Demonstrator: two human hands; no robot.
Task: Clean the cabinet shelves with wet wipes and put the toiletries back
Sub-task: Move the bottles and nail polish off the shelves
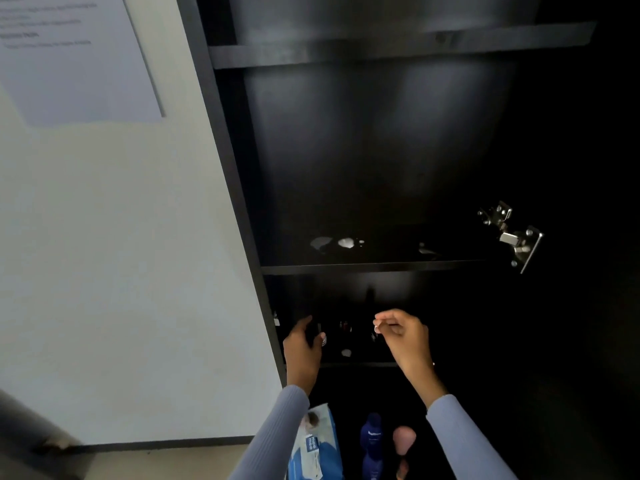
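Cabinet shelf (363,364) under both hands, left hand (304,344) on dark item

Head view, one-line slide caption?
Both hands reach into the dark cabinet; left hand grips a dark item, wet wipes pack below.

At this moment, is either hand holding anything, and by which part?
The left hand grips a small dark object by its side; what it is cannot be told. The right hand has its fingers curled, nothing visibly held.
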